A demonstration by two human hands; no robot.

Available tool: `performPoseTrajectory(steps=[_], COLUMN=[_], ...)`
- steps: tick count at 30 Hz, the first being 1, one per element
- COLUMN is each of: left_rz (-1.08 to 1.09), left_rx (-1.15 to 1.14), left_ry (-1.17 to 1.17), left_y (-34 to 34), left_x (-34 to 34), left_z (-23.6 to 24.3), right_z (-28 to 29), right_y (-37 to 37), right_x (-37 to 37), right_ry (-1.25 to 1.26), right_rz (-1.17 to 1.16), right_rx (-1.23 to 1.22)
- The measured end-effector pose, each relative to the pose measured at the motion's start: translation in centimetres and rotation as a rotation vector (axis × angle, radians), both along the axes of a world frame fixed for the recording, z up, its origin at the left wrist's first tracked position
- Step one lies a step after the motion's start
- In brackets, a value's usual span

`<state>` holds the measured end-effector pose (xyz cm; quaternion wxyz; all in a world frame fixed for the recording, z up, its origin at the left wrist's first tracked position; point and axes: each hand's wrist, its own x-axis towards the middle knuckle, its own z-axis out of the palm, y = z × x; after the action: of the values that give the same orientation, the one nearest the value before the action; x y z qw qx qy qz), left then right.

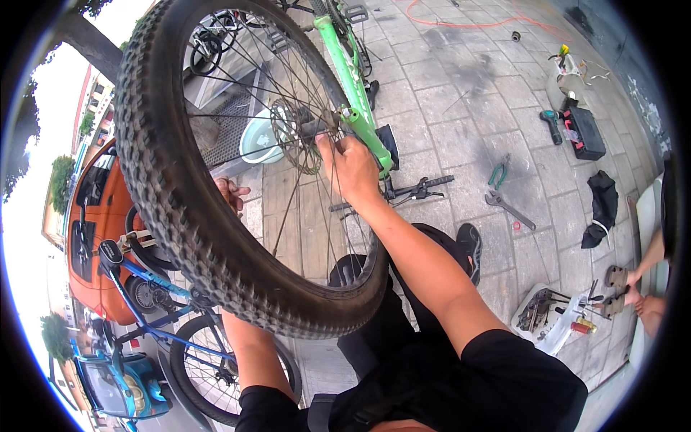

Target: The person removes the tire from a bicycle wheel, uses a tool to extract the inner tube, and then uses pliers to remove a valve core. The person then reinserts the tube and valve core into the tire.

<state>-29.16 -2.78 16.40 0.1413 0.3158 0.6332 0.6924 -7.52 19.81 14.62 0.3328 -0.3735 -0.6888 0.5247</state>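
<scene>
A bicycle wheel [180, 194] with a knobbly black tyre stands tilted in front of me. My right hand [351, 169] is closed at its hub [313, 131], thumb against the hub, beside the end of the green bicycle fork [371, 140]. A brake disc [291, 137] sits on the hub among the spokes. Beyond the spokes, by the rim, my left hand [232, 194] shows in part, one finger stretched out and the others bent. The tyre hides the rest of it and its wrist. The handlebar [421, 189] of the green bicycle lies low near the ground.
Pliers [498, 171] and an adjustable wrench [509, 209] lie on the paving at right. Farther right are a cordless drill [552, 127], a black toolbox [584, 133] and a tray of tools [543, 313]. A pale basin [260, 137] stands behind the wheel; a blue bicycle [165, 327] is at left. Another person's feet [630, 288] show at right.
</scene>
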Motion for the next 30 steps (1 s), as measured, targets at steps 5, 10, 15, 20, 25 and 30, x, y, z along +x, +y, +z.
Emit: performPoseTrajectory(steps=[5, 10, 15, 20, 25, 30], left_rz=[-0.088, 0.066, 0.1, 0.241, 0.069, 0.035], left_rx=[0.015, -0.328, -0.3, 0.048, 0.069, 0.091], left_ry=[-0.203, -0.102, 0.072, 0.297, 0.259, -0.029], left_y=[-2.5, -3.3, -2.5, -2.8, 1.8, 8.0], left_x=[-1.2, -3.2, -1.3, -3.9, 3.0, 7.3], left_z=[0.4, -1.6, -1.9, -7.4, -2.1, -0.8], right_z=[0.7, 0.4, -0.2, 1.0, -0.1, -0.1], right_y=[-1.0, -1.1, -0.8, -1.8, -1.4, -1.6], right_x=[-0.7, -0.9, -0.9, -1.3, -1.1, -0.7], right_ry=[0.0, -0.025, 0.0, 0.002, 0.073, 0.177], right_rz=[-0.019, -0.059, -0.095, -0.12, -0.148, -0.019], right_rx=[0.032, 0.046, 0.0, 0.03, 0.11, 0.103])
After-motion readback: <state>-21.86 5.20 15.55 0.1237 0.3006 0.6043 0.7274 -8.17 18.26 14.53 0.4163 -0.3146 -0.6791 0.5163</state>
